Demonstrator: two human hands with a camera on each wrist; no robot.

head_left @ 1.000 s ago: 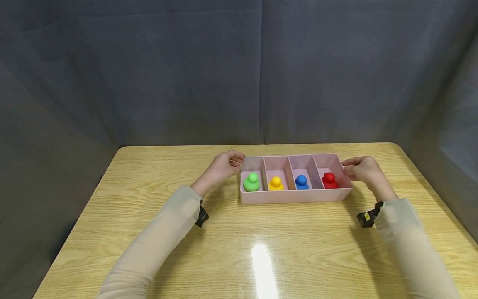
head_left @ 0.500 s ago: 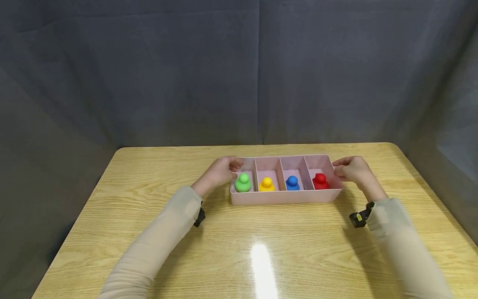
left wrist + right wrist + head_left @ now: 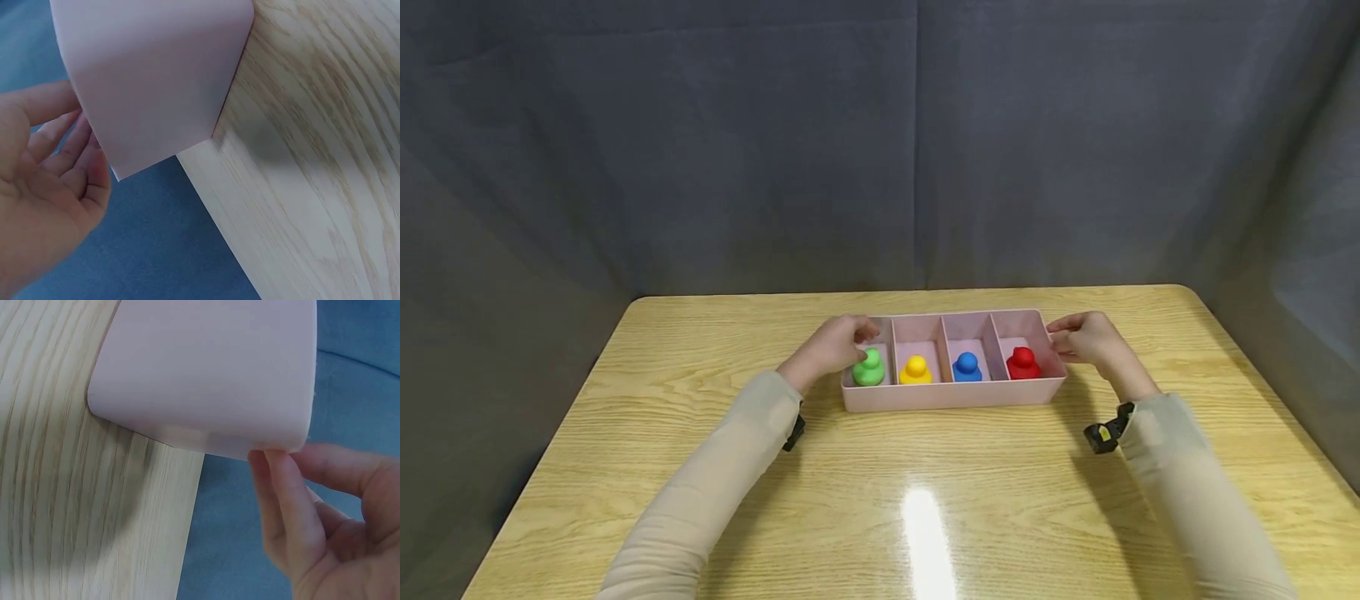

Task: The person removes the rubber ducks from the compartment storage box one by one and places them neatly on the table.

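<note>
The tray (image 3: 955,396) I hold is pale pink. Its four pieces are, from my left: green (image 3: 868,369), yellow (image 3: 915,370), blue (image 3: 967,367), red (image 3: 1023,363). The bench (image 3: 925,500) shows light yellow wood grain. My sleeves (image 3: 715,492) are beige. The backdrop (image 3: 880,142) is dark grey-blue.

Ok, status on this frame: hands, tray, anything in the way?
Left hand and right hand grip the pink tray by its ends. Four pegs inside. Nothing blocking on the table.
</note>
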